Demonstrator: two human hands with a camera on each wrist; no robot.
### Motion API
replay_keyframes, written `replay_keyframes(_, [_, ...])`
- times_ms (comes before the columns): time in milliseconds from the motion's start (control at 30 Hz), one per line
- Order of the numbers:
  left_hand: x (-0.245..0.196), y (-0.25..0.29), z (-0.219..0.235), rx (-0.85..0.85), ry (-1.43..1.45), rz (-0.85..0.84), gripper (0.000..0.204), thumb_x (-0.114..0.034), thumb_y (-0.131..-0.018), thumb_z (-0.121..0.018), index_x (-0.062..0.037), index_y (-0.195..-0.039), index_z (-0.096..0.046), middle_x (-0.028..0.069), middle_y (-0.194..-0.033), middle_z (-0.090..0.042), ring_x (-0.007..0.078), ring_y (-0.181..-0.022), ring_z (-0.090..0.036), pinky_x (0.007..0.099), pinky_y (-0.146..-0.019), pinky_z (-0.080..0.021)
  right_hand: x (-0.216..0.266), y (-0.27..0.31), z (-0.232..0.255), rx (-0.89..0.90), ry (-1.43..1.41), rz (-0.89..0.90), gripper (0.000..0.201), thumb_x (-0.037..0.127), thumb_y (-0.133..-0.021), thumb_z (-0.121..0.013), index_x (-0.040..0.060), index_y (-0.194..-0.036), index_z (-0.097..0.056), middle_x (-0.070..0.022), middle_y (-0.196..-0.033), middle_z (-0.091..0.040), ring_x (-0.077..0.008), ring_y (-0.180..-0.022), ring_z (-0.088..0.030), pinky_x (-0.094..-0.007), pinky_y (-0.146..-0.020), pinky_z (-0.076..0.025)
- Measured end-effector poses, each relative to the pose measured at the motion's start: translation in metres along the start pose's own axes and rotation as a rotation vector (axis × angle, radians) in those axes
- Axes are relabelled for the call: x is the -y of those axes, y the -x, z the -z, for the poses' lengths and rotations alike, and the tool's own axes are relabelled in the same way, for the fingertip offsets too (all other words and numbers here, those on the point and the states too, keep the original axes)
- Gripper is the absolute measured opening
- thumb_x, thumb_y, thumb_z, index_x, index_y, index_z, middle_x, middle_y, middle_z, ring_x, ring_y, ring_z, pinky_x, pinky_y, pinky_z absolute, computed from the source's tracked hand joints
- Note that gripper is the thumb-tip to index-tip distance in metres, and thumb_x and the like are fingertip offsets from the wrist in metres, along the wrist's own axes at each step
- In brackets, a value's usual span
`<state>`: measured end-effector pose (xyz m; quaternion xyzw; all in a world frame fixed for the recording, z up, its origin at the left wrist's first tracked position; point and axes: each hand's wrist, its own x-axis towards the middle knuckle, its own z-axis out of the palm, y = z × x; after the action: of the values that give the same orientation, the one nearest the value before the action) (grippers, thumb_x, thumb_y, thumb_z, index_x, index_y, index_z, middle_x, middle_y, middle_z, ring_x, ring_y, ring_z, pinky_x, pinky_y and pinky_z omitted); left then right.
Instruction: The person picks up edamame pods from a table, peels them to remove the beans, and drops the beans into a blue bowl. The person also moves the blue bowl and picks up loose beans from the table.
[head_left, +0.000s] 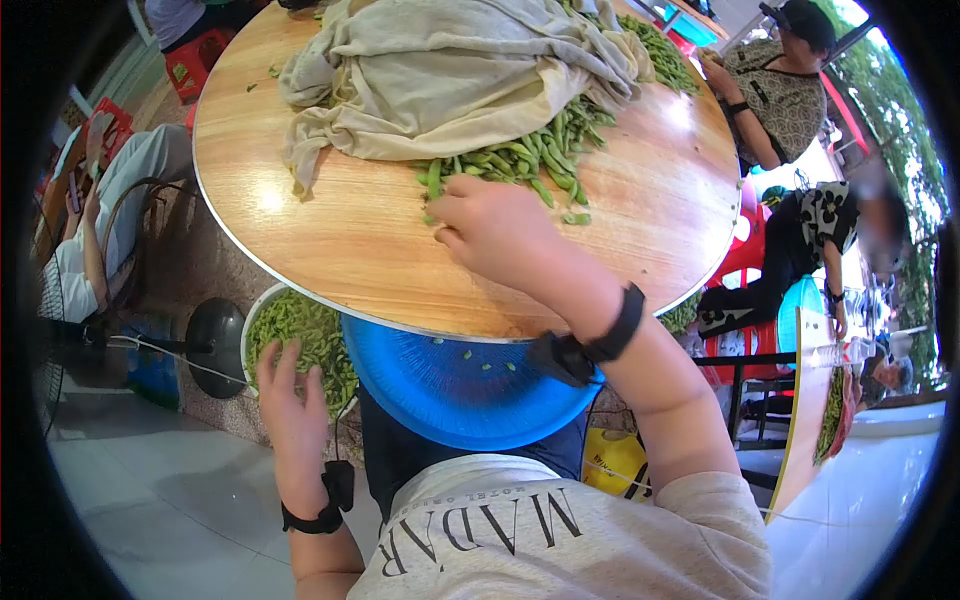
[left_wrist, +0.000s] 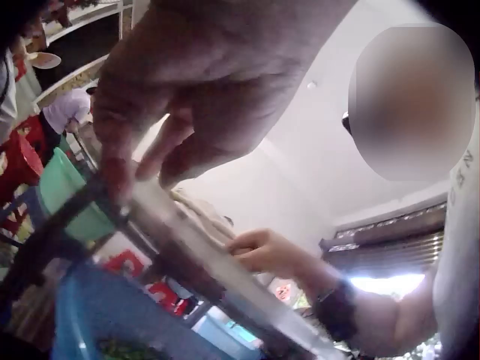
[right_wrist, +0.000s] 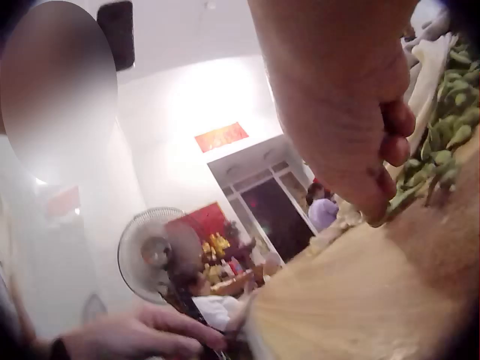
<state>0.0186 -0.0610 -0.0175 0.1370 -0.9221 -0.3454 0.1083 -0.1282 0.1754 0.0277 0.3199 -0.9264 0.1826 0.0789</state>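
Observation:
Green soybean pods (head_left: pixel 540 155) lie in a heap on the round wooden table (head_left: pixel 330 240), partly hidden under a crumpled beige cloth (head_left: pixel 440 80). My right hand (head_left: pixel 500 230) is at the near edge of the heap, fingers bent down by the pods; I cannot tell whether a pod is between them. In the right wrist view, its fingertips (right_wrist: pixel 379 214) are close over the tabletop beside the pods. Below the table's rim, my left hand (head_left: pixel 295 400) has its fingers spread and loosely bent. It overlaps a white-rimmed bucket of pods (head_left: pixel 300 330), with nothing visible in its grasp.
A large blue basin (head_left: pixel 470 390) sits in my lap under the table edge, with a few green bits inside. A dark pan (head_left: pixel 215 345) is left of the bucket. Other people sit at left and right, near red stools (head_left: pixel 205 65). A standing fan (right_wrist: pixel 157 255) is behind.

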Motion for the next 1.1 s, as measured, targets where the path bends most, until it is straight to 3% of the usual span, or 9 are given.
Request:
replay_keyframes(67, [-0.012,0.001,0.004,0.097,0.286,0.087,0.022,-0.001,-0.080,-0.054,0.0024,-0.101,-0.058,0.0115,-0.088,-0.061,0.0156,-0.070,-0.059,0.0263,-0.062,-0.048,-0.009,-0.019,-0.023,0.063,0.136,0.074,0.013,0.015,-0.071,-0.058,0.0038,-0.077,-0.060,-0.0132,-0.075,-0.052,-0.0337,-0.065,-0.054,-0.0401,-0.057,-0.044])
replay_keyframes(167, [-0.029,0.001,-0.002,0.216,0.667,0.077,0.021,-0.002,-0.082,-0.053,0.0020,-0.102,-0.058,0.0095,-0.089,-0.063,0.0100,-0.061,-0.058,0.0199,-0.050,-0.043,-0.008,-0.019,-0.013,-0.097,0.005,0.062,0.013,0.014,-0.072,-0.059,0.0032,-0.079,-0.061,-0.0086,-0.069,-0.054,-0.0251,-0.058,-0.055,-0.0365,-0.054,-0.044])
replay_keyframes(267, [-0.072,-0.007,-0.007,0.379,0.968,0.197,0.021,-0.004,-0.084,-0.052,0.0023,-0.103,-0.058,0.0108,-0.092,-0.063,0.0096,-0.059,-0.057,0.0184,-0.046,-0.039,0.007,0.001,0.015,-0.144,-0.742,-0.181,0.012,0.013,-0.075,-0.061,0.0024,-0.081,-0.062,-0.0021,-0.063,-0.055,-0.0124,-0.054,-0.051,-0.0296,-0.050,-0.042])
replay_keyframes(367, [-0.088,-0.017,-0.028,0.510,1.228,0.246,0.022,-0.005,-0.085,-0.052,0.0037,-0.104,-0.057,0.0115,-0.091,-0.064,0.0092,-0.053,-0.055,0.0176,-0.042,-0.036,0.024,0.033,0.028,0.081,-1.163,-0.579,0.014,0.014,-0.079,-0.062,0.0009,-0.085,-0.061,-0.0003,-0.067,-0.057,-0.0059,-0.059,-0.049,-0.0229,-0.052,-0.041])
replay_keyframes(467, [-0.087,-0.017,-0.042,0.761,1.265,0.241,0.020,-0.005,-0.084,-0.053,0.0040,-0.102,-0.058,0.0108,-0.084,-0.064,0.0075,-0.048,-0.051,0.0172,-0.040,-0.035,0.034,0.063,0.021,0.023,-1.323,-0.585,0.017,0.014,-0.081,-0.059,-0.0012,-0.090,-0.060,-0.0029,-0.070,-0.059,-0.0064,-0.063,-0.053,-0.0188,-0.054,-0.040])
replay_keyframes(533, [-0.090,-0.010,-0.047,0.736,1.268,0.197,0.018,-0.003,-0.082,-0.056,0.0044,-0.099,-0.059,0.0098,-0.080,-0.064,0.0070,-0.048,-0.050,0.0170,-0.041,-0.036,0.038,0.077,0.019,-0.045,-1.326,-0.547,0.016,0.014,-0.082,-0.058,-0.0003,-0.090,-0.060,-0.0029,-0.070,-0.059,-0.0058,-0.061,-0.053,-0.0186,-0.052,-0.040])
replay_keyframes(667, [-0.091,0.010,-0.047,0.545,1.046,0.081,0.016,0.001,-0.078,-0.061,0.0036,-0.093,-0.061,0.0072,-0.076,-0.063,0.0060,-0.049,-0.049,0.0184,-0.042,-0.038,0.036,0.101,0.024,0.041,-1.304,-0.721,0.022,0.023,-0.086,-0.054,0.0015,-0.086,-0.059,-0.0013,-0.065,-0.056,-0.0047,-0.056,-0.049,-0.0185,-0.048,-0.038])
replay_keyframes(867, [-0.099,0.020,-0.050,0.237,0.515,-0.590,0.018,0.003,-0.073,-0.063,0.0009,-0.091,-0.060,0.0104,-0.076,-0.059,0.0164,-0.058,-0.057,0.0256,-0.049,-0.045,0.043,0.116,0.021,0.163,-1.379,-0.738,0.034,0.033,-0.090,-0.047,0.0042,-0.076,-0.057,0.0002,-0.061,-0.054,-0.0039,-0.048,-0.045,-0.0170,-0.041,-0.033])
replay_keyframes(1100, [-0.106,0.031,-0.044,0.185,0.391,-0.631,0.019,0.003,-0.071,-0.064,0.0004,-0.090,-0.061,0.0109,-0.078,-0.057,0.0218,-0.059,-0.058,0.0286,-0.050,-0.047,0.047,0.119,0.022,0.165,-1.371,-0.681,0.035,0.033,-0.091,-0.046,0.0039,-0.075,-0.056,0.0000,-0.059,-0.053,-0.0040,-0.045,-0.043,-0.0176,-0.040,-0.033])
